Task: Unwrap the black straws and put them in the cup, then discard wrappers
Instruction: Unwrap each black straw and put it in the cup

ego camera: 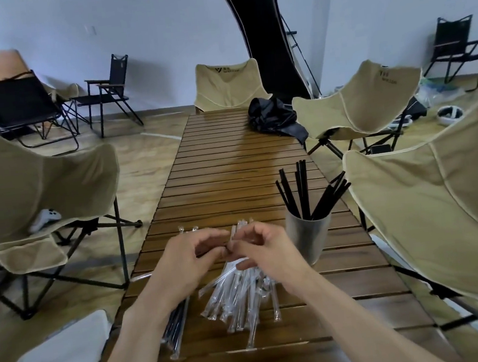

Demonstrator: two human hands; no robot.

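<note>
My left hand [190,261] and my right hand [263,251] meet above the slatted wooden table [230,167], both pinching one clear-wrapped straw [233,238] at its upper end. A pile of empty clear wrappers [240,300] lies just under my hands. Several wrapped black straws [176,327] lie under my left forearm. A grey cup [309,238] stands to the right of my right hand and holds several unwrapped black straws [306,192] fanned outward.
Beige folding chairs flank the table: one on the left [36,182], two on the right [439,214], one at the far end [228,85]. A black cloth bundle [276,116] lies on the far part of the table. Black chairs stand along the wall.
</note>
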